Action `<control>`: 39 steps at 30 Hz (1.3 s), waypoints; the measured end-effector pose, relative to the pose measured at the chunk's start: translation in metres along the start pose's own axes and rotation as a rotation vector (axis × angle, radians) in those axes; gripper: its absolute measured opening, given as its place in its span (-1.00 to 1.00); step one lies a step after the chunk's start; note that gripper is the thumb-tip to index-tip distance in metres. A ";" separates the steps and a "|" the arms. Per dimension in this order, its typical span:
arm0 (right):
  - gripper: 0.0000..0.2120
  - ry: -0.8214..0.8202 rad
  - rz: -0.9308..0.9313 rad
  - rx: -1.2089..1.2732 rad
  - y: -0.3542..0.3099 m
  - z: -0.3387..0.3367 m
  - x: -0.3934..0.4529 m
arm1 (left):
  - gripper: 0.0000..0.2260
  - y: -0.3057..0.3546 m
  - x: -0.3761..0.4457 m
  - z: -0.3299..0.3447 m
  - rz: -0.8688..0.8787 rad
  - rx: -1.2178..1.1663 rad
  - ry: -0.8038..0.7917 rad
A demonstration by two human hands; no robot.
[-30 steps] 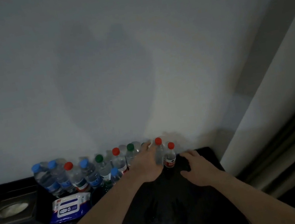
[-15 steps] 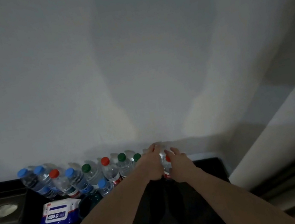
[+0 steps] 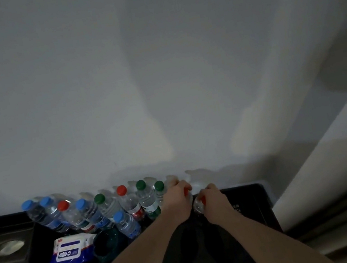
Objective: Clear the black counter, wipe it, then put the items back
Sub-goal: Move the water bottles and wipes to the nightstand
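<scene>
Two red-capped bottles stood upright at the right end of the row against the wall, on the black counter. The left hand curled round the rear bottle; the right hand gripped the nearer one, just beside it. Each bottle's long axis ran vertically, so lifting straight up looked likeliest, away from the green-capped bottle touching the left hand.

Clear glossy plastic bottles, glossy black counter, shiny plastic wipes pack, matt wall
</scene>
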State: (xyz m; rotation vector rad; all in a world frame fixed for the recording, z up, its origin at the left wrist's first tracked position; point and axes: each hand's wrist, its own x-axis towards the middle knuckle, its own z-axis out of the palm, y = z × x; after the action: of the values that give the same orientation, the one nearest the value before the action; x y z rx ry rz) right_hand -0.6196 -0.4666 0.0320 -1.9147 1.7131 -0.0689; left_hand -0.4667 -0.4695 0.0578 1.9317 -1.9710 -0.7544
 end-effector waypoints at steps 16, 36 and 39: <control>-0.70 0.078 -0.227 0.305 -0.008 -0.019 -0.163 | -0.75 0.002 -0.201 -0.055 -0.058 -0.288 0.150; -0.71 -0.134 -0.524 0.206 -0.225 0.074 -0.317 | -0.66 -0.131 -0.486 -0.153 -0.215 -0.343 0.414; -0.69 -0.156 -0.544 0.193 -0.266 0.103 -0.347 | -0.65 -0.163 -0.541 -0.169 -0.262 -0.363 0.456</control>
State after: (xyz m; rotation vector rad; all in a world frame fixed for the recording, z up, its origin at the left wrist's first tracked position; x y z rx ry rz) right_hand -0.4018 -0.1001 0.1736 -2.1191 1.0102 -0.2711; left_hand -0.2029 0.0403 0.1942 1.9391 -1.2393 -0.6093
